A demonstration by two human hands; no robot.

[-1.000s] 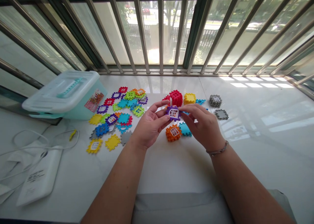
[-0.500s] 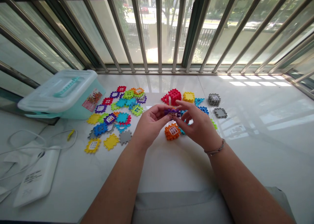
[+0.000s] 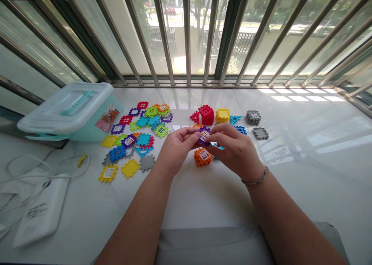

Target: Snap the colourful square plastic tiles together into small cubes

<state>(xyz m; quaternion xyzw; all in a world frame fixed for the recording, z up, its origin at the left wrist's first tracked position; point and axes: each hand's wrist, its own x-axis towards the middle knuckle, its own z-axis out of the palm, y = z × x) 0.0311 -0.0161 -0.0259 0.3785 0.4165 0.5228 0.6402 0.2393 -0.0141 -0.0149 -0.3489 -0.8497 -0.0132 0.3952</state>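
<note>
Both hands pinch a purple window tile (image 3: pixel 204 135) above the white sill. My left hand (image 3: pixel 176 150) grips its left edge, my right hand (image 3: pixel 234 148) its right edge, fingers closed. Just below them stands an orange cube (image 3: pixel 203 157) with a white window face. Behind the hands sit a red cube (image 3: pixel 207 114) and a yellow cube (image 3: pixel 223 116). A teal tile (image 3: pixel 218 146) peeks out under my right fingers.
A spread of loose coloured tiles (image 3: pixel 136 137) lies to the left. A teal lidded box (image 3: pixel 69 112) stands at the far left, with a white power bank (image 3: pixel 40 210) and cables. Grey tiles (image 3: pixel 255 123) lie right. Window bars (image 3: pixel 186 36) close the back.
The purple tile has been turned in my fingers, from edge-on half a second ago to tilted with its window showing. Both hands have drawn slightly closer together above the orange cube.
</note>
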